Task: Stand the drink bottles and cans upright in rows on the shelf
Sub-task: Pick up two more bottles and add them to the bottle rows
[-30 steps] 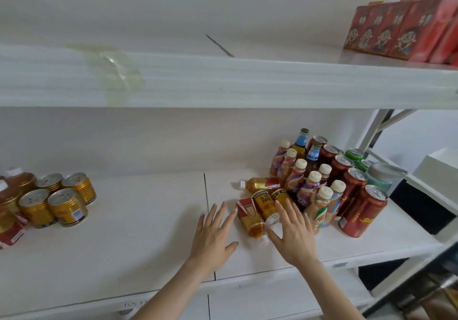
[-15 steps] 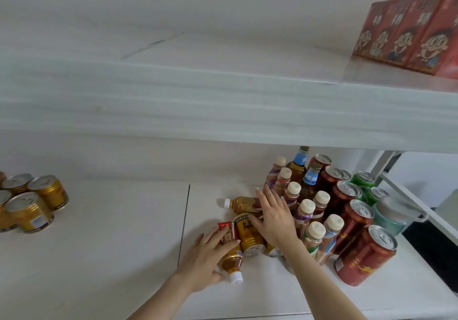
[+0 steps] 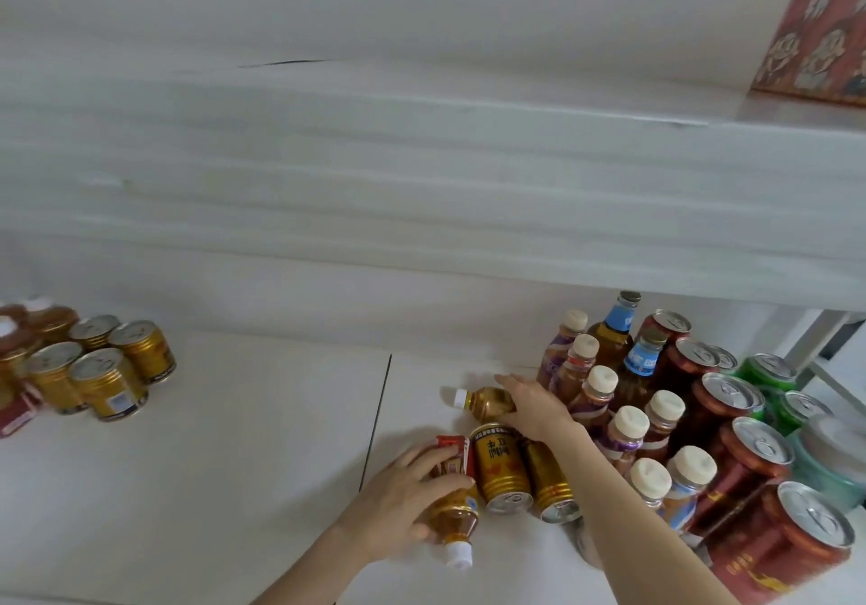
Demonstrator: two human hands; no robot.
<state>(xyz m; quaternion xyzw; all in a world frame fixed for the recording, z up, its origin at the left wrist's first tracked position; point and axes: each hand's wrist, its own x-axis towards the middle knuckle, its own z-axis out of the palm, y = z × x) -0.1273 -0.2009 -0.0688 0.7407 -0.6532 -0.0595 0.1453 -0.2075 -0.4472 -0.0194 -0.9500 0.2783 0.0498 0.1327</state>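
White laminate shelf (image 3: 211, 464), seen from a head-worn camera, carries a spread of drinks. At centre the left hand (image 3: 398, 497) grips a red-labelled bottle (image 3: 457, 508), fingers and thumb wrapped round its amber body. It lies on its side on the board, white cap toward the camera. Just behind it, the right hand (image 3: 534, 405) is clamped over a second amber bottle (image 3: 482, 402), which also lies flat with its white cap pointing left (the thumb sits low against the near side). Between the two hands, two gold cans (image 3: 499, 468) lie side by side on their sides, ends toward the camera, and the left one touches the red-labelled bottle.

To the right stands an upright cluster. Cream-capped bottles (image 3: 602, 393) run in lines from front to back, with blue-labelled glass bottles (image 3: 618, 323) behind them. Red cans (image 3: 745, 454) stand beyond, green cans (image 3: 768, 370) toward the far edge, and a teal tub (image 3: 829, 464) just beside those. Well apart on the left, a group of upright gold tins (image 3: 108, 379) stands near the shelf's end. An upper shelf (image 3: 421, 192), blurred, spans the frame overhead, and red cartons (image 3: 820, 33) rest on it at top right.
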